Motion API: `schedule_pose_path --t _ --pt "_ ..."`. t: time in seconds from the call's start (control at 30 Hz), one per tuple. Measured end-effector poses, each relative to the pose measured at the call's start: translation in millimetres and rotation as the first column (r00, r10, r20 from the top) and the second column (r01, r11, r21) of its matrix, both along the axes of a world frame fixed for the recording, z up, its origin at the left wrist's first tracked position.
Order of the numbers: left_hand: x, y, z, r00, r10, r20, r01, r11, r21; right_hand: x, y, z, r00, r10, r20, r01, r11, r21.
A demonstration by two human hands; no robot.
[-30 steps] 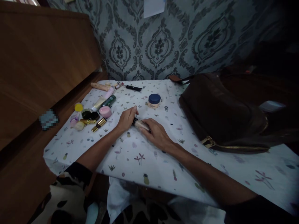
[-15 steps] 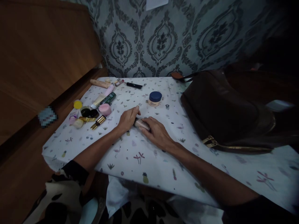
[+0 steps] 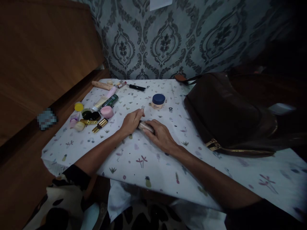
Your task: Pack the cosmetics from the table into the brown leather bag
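Note:
A small cosmetic bottle (image 3: pixel 146 126), pinkish-beige with a dark end, lies on its side between my two hands over the middle of the table. My right hand (image 3: pixel 161 134) is closed round its body, thumb along the near side. My left hand (image 3: pixel 131 122) is closed at the dark left end, and its fingers hide most of that end. Just beyond my hands stands a cream jar (image 3: pixel 158 101) with a dark blue lid, upright and touched by neither hand.
Left on the patterned tablecloth (image 3: pixel 134 172) lie a gold lipstick tube (image 3: pixel 100 125), a pink jar (image 3: pixel 106 112), a green bottle (image 3: pixel 110 100), a yellow-lidded pot (image 3: pixel 78 106) and several other cosmetics. A black pen-like tube (image 3: pixel 136 87) lies at the back. A dark brown bag (image 3: pixel 216 111) fills the right side.
The view has shifted very slightly. Both hands stay on the bottle in nearly the same place.

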State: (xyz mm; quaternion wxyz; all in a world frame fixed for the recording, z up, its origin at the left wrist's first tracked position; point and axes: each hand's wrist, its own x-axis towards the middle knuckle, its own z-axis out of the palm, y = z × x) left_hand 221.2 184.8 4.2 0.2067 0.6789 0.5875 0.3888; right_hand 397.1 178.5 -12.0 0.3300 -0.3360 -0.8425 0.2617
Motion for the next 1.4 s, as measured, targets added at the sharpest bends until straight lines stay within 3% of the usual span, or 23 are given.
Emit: schedule_pose_path --t 0.1,0.23,0.3,0.37,0.43,0.5,0.67,1.17,1.4 --pt "-1.5 2.4 1.2 0.983 -0.009 0.181 0.019 0.998 -0.052 0.0 2.3 1.9 0.996 -0.025 -0.080 0.018 0.996 -0.086" --pt "-1.8 2.4 2.1 0.907 -0.010 0.421 0.080 0.986 -0.147 -0.7 5.6 6.2 0.960 -0.111 -0.256 0.019 0.941 -0.337" --pt "-1.6 0.8 0.7 0.895 -0.053 0.443 0.112 0.988 -0.107 -1.5 6.5 7.7 0.908 -0.186 -0.376 -0.038 0.856 -0.515" --pt "-1.3 -1.3 -1.6 0.910 -0.120 0.398 0.148 0.988 -0.041 -2.4 6.3 8.6 0.852 -0.244 -0.463 -0.152 0.730 -0.666" --pt "-0.7 -3.4 -3.5 0.936 -0.163 0.312 0.173 0.985 -0.006 -3.5 5.1 9.2 0.812 -0.266 -0.520 -0.268 0.622 -0.736" --pt "0.0 -5.1 -4.2 0.958 -0.163 0.236 0.170 0.985 -0.011 -4.4 3.3 10.2 0.790 -0.269 -0.551 -0.331 0.569 -0.752" --pt "0.9 -6.3 -1.3 0.974 -0.124 0.192 0.133 0.991 -0.034 -5.2 0.0 13.8 0.783 -0.261 -0.565 -0.361 0.548 -0.754" --pt "-1.8 0.3 -5.0 0.907 -0.071 0.415 0.094 0.995 -0.035 -4.6 0.2 14.9 0.824 -0.172 -0.540 -0.383 0.533 -0.755" --pt "-1.9 0.7 -4.9 0.909 -0.062 0.412 0.087 0.995 -0.041 -3.9 2.4 11.9 0.813 -0.182 -0.553 -0.406 0.504 -0.762"
